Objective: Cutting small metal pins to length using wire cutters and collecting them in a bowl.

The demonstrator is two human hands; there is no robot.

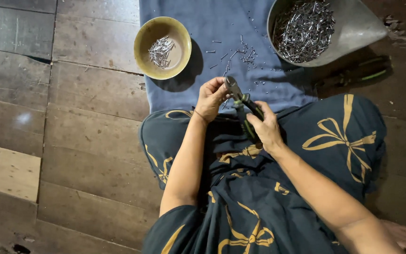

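My right hand [266,126] grips the dark, green-trimmed handles of a pair of pliers [241,99], whose metal jaws point up and to the left. My left hand [211,97] is closed at the jaws, fingers pinching a small nail there; the nail itself is barely visible. Both hands hover over my lap, covered in dark cloth with yellow bow prints [339,136]. Ahead lies a blue cloth [203,28] with several loose nails [245,54] scattered on it.
A yellow bowl [143,35] holding a small heap of nails sits at the cloth's left edge. A large metal pan [353,23] full of nails stands at the top right. Another green-handled tool [353,75] lies on the wooden floor [81,117]. My bare foot [400,233] shows at lower right.
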